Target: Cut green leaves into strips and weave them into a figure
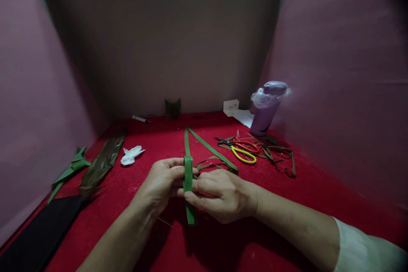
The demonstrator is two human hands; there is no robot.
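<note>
A green leaf strip (188, 174) is folded into a narrow loop between my two hands, above the red cloth. My left hand (165, 180) pinches it from the left, its fingers partly behind the strip. From the right, my right hand (221, 195) grips the lower part between thumb and fingers. One end of the strip hangs below my fingers. Beyond the hands, a long green length (210, 148) runs to a bend on the cloth and comes back toward my right hand. Brownish thin strips lie just behind the right hand.
Scissors (244, 153) with red and yellow handles lie among brown scraps (280, 153) at right. A purple tumbler (266, 112) and white cards (244, 117) stand behind. At left are a crumpled tissue (132, 155), a brown leaf bundle (103, 163), a folded green piece (72, 168) and black cloth (41, 229).
</note>
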